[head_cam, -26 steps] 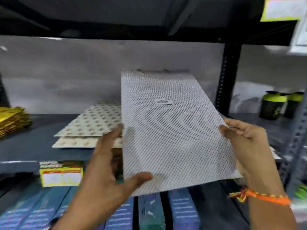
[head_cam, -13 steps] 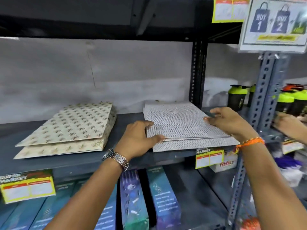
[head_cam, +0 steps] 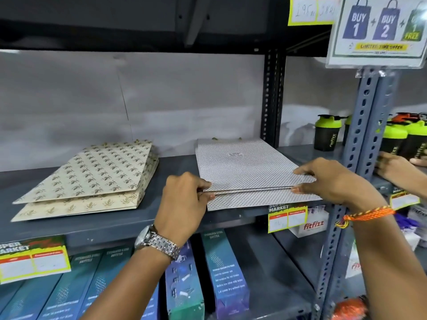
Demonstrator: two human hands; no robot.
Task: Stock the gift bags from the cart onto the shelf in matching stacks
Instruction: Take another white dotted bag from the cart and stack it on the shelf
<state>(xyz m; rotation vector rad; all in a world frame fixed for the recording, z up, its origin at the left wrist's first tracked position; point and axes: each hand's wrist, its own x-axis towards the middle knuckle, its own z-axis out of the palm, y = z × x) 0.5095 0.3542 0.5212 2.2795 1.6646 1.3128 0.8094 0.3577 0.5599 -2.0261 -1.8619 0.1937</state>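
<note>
Even bright light, wide-angle bending, soft edges

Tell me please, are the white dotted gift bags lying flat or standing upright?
Flat: the white dotted gift bags lie stacked on the shelf.

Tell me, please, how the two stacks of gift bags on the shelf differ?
The dotted stack is white with fine dots; the leaf stack is cream with a leaf print. The left hand and right hand grip the dotted stack's front corners; the leaf stack lies untouched. Both lie flat on the shelf.
</note>
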